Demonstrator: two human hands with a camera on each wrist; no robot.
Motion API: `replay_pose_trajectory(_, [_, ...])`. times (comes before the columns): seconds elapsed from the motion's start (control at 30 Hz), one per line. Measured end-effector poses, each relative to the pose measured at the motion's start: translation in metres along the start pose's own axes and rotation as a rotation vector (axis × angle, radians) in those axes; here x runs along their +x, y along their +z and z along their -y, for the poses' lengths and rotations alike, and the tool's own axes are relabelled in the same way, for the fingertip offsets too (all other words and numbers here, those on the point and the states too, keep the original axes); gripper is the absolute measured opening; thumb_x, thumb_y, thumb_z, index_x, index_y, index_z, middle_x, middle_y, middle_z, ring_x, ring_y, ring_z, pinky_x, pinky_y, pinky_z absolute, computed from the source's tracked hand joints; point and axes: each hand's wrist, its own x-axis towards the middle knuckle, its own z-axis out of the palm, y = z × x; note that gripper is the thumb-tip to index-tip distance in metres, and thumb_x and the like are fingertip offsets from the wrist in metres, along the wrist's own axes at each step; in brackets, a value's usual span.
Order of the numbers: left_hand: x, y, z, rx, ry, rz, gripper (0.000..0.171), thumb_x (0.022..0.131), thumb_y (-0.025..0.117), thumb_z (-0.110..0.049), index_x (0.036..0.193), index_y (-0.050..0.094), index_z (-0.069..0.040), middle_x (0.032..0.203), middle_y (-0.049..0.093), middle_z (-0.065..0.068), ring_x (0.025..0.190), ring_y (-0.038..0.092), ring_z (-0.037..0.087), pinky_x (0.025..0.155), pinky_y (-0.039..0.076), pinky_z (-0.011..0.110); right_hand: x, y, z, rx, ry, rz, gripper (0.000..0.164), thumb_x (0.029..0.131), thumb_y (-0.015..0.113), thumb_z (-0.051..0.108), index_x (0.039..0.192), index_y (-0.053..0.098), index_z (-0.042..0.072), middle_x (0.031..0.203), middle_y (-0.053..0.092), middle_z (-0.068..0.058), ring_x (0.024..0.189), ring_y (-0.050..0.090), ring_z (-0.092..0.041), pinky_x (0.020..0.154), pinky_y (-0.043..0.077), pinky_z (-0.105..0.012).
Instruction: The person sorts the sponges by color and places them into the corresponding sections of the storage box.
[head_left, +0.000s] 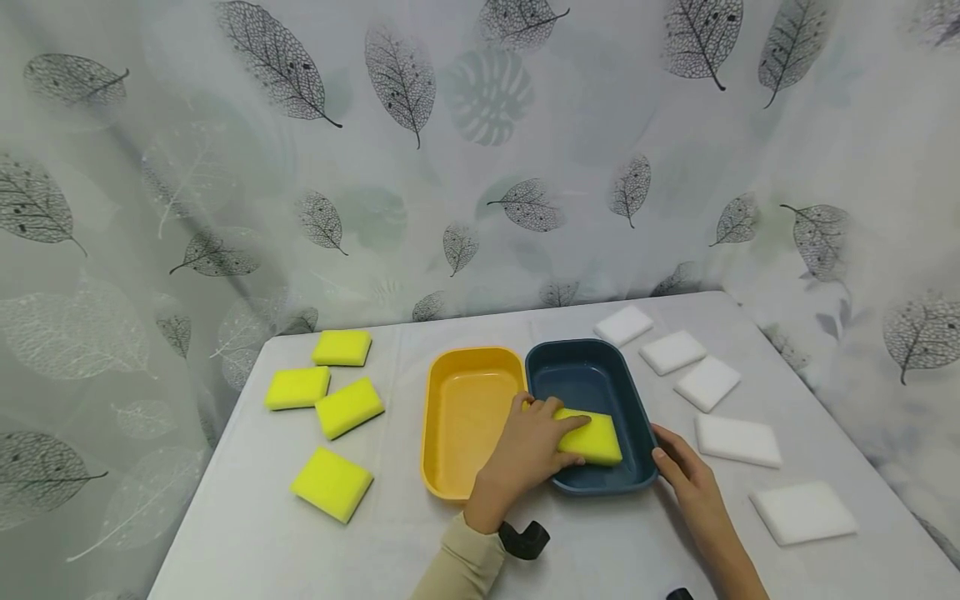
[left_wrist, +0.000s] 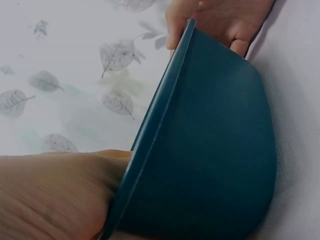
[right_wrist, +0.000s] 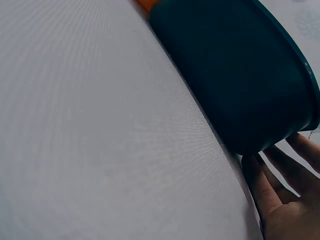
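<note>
The sponge (head_left: 596, 442) (yellow) lies partly under the left fingers (head_left: 576, 423).

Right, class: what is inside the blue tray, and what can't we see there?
One yellow sponge is inside the blue tray, the left hand on it. That hand covers part of the sponge and tray; whatever lies beneath the sponge cannot be seen.

Four sponges (head_left: 332, 483) lie toward the tabletop's (head_left: 240, 517) left edge, five pads (head_left: 738, 439) toward its right; between them, a left tray (head_left: 467, 425) stands just beside a right tray (head_left: 573, 371), which holds a fifth sponge (head_left: 597, 442).
</note>
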Motion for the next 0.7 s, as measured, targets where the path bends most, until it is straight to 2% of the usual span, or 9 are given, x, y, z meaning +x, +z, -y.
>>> replay_pose_trajectory(0.13, [-0.0004,-0.0013,-0.0005,0.022,0.01,0.026,0.056,0.09,0.07,-0.064,0.141,0.063,-0.043,0.131,0.067,-0.004,0.116,0.064,0.014,0.112,0.035,0.043,0.0003,-0.0001,-0.0001,-0.005,-0.001,0.001,0.059,0.112,0.044,0.039,0.158,0.039,0.002,0.162,0.042,-0.025,0.117,0.037,0.029,0.092,0.041,0.001])
replay_pose_trajectory(0.33, [-0.002,-0.0052,-0.0009,0.021,0.023,0.064,0.052,0.089,0.073,-0.061,0.137,0.067,-0.043,0.125,0.07,-0.008,0.113,0.065,0.011,0.113,0.035,0.044,-0.0007,-0.0001,0.0011,-0.012,0.005,0.008,0.06,0.112,0.044,0.04,0.158,0.039,0.003,0.162,0.041,-0.024,0.118,0.036,0.028,0.092,0.04,0.001])
replay_pose_trajectory(0.7, [-0.003,-0.0058,0.0021,-0.123,0.032,0.086,0.036,0.091,0.079,-0.042,0.126,0.075,-0.04,0.118,0.074,-0.015,0.11,0.066,0.007,0.118,0.031,0.05,-0.0009,-0.0009,0.0008,0.003,-0.003,0.02,0.059,0.113,0.043,0.038,0.159,0.038,0.002,0.162,0.041,-0.025,0.118,0.039,0.027,0.092,0.042,0.0])
